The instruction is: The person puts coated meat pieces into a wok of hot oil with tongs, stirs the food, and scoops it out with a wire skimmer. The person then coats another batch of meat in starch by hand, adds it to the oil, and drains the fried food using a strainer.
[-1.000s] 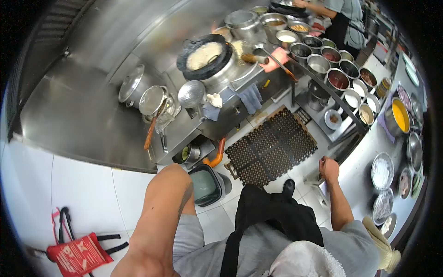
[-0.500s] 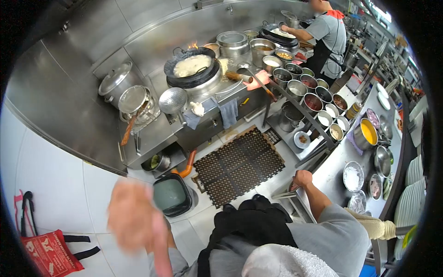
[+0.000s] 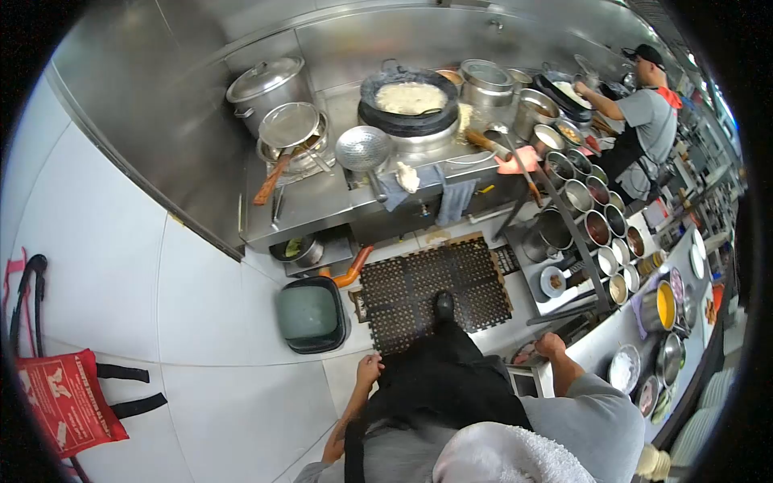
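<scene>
My left hand hangs low beside the black apron, above the floor tiles. Its fingers are loosely bent, with nothing visible in them. On the other side, my right hand is closed at the edge of the steel counter, beside an opening with pinkish contents. What its fingers grip, if anything, is hidden. Across the floor mat is a stove holding a wok with pale, foamy liquid. A perforated ladle and a round strainer rest left of the wok.
A grey-green bin stands left of the mat. A red bag hangs at far left. Several sauce pots line the rack at right. Bowls and a yellow-filled pot stand on the counter. A co-worker works at the far wok.
My left hand has dropped from in front of the camera to beside the apron. The view has shifted, and a black shoe now stands on the mat. My right hand stays by the counter edge.
</scene>
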The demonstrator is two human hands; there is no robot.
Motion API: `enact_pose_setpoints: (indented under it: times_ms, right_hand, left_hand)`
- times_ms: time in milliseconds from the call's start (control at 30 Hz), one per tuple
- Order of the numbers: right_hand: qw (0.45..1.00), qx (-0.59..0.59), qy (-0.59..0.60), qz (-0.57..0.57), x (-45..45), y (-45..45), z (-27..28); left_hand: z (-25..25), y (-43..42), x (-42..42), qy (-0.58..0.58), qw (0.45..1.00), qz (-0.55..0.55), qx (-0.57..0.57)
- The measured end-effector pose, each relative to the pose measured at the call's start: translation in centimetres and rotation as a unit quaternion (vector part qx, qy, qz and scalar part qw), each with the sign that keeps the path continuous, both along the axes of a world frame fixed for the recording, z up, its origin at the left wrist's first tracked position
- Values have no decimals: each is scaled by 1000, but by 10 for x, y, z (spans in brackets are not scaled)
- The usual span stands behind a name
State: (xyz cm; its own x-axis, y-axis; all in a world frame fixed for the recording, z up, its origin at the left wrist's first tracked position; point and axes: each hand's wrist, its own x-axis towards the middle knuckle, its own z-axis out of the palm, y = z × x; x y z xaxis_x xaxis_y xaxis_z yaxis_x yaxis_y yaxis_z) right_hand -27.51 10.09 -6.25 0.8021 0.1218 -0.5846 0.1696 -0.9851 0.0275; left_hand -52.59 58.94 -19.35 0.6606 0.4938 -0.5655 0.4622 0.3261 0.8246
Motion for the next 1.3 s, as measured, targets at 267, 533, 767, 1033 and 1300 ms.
enact_pose_setpoints:
  times_ms: [267, 533, 767, 1033, 1300]
  right_hand:
    - [970, 49, 130, 199, 109, 29, -100]
    - [876, 462, 12, 141, 302, 300, 87]
    - [785, 543, 179, 238, 367, 462, 152]
    - [757, 606, 244, -11, 378, 459, 220]
    - [844, 251, -308, 360, 496, 421, 275]
  left_hand:
    - [123, 106, 177, -163, 982, 93, 18]
    - [228, 273, 451, -160, 919, 314, -175]
    - [259, 180, 509, -224, 922, 305, -85]
    - [303, 15, 492, -249, 956, 33, -153]
    - [135, 0, 265, -103, 970, 219, 3]
